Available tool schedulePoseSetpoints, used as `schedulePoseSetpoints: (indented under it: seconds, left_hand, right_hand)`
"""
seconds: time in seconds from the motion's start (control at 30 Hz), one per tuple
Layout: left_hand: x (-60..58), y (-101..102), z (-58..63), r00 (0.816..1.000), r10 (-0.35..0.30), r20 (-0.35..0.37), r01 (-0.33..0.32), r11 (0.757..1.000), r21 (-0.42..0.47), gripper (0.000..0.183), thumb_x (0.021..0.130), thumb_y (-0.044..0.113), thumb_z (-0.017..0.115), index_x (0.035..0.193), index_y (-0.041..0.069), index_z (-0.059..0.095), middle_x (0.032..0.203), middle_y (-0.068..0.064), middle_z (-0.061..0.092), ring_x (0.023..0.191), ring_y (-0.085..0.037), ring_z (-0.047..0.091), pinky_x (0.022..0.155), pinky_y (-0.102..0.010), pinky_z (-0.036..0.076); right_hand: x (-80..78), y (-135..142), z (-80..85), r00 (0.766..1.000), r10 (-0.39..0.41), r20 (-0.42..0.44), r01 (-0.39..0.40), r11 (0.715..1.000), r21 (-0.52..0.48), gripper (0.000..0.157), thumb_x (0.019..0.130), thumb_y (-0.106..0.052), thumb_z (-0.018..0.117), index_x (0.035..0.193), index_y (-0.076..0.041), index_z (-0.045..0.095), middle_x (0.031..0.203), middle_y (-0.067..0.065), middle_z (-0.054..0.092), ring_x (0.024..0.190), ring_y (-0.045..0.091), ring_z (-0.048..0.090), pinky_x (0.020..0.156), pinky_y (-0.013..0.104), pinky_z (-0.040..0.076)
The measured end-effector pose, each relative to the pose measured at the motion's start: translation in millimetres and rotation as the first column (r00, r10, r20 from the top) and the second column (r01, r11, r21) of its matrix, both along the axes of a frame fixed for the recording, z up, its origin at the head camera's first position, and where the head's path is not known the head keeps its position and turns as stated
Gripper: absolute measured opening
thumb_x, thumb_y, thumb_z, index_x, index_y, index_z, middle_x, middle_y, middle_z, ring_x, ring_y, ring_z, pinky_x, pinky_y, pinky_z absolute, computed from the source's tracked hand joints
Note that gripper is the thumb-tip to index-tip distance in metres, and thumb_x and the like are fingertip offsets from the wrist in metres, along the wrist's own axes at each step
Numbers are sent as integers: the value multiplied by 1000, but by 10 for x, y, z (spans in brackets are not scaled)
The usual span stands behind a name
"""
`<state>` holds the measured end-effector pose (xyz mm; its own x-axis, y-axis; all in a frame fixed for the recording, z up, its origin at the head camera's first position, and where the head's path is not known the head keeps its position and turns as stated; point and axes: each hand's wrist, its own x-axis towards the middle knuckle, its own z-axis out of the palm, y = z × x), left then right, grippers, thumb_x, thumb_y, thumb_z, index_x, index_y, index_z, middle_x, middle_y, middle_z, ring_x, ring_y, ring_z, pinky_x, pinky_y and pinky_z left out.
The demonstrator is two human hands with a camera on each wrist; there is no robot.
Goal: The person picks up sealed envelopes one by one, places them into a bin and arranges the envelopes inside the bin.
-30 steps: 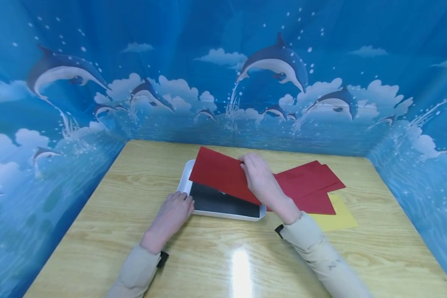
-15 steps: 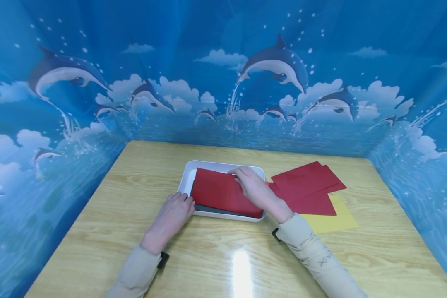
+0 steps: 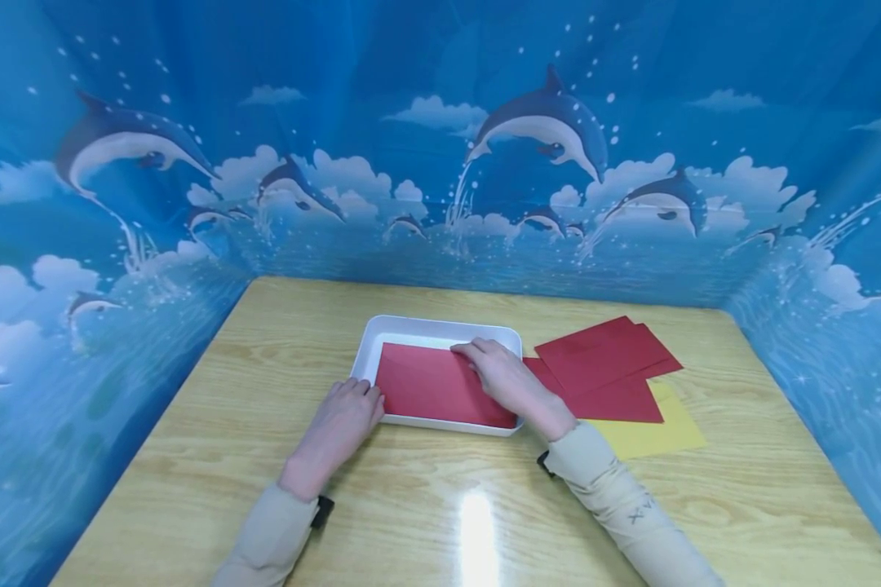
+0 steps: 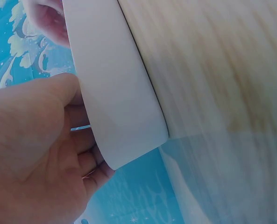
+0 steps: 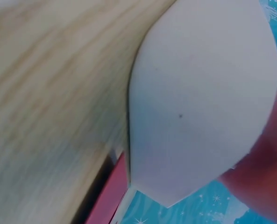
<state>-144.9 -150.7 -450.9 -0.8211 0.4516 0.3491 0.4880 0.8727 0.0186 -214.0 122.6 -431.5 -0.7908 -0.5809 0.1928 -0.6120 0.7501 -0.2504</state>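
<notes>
A shallow white tray (image 3: 367, 359) stands on the wooden table in the head view. Inside, a red sheet of card (image 3: 429, 383) lies nearly flat along the near side. My left hand (image 3: 343, 414) holds the near left corner of the tray, its fingers bent over the rim; the left wrist view shows the tray's outer wall (image 4: 115, 93) against them. My right hand (image 3: 510, 379) reaches over the tray's right side and grips the card's far right part with bent fingers, its thumb hidden. In the right wrist view that hand is a blur behind the tray wall (image 5: 199, 107).
To the right of the tray lie several overlapping red sheets (image 3: 602, 355), one close against its right side. A yellow sheet (image 3: 657, 428) sticks out beneath them. A blue dolphin-print curtain (image 3: 440, 179) surrounds the wooden table (image 3: 382, 514) at the back and sides.
My right hand has lowered the red card from a tilted position above the tray into it, covering the black sheet seen there before. My left hand has stayed at the tray's corner.
</notes>
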Motion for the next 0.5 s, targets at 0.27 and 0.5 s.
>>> schedulePoseSetpoints:
  seconds: [0.27,0.5]
  left_hand:
    - [7,9,14,1000,4,-12,-4,1000,20,19,95,13,67,79,3,65,72,-6,55,69,-25,52,62,-35,42]
    - [18,17,32,1000,13,0,-13,999,33,18,95,13,66,80,3,65,72,-6,55,70,-26,51,64,-36,43]
  right_hand:
    - [-4,14,-16,995,-63,84,58,996,61,39,102,-9,58,141,-8,57,124,11,66,110,25,65,94,40,54]
    - [11,60,-40,988,-61,139,56,997,46,30,101,-9,60,131,-8,66,126,9,68,116,25,65,99,42,52]
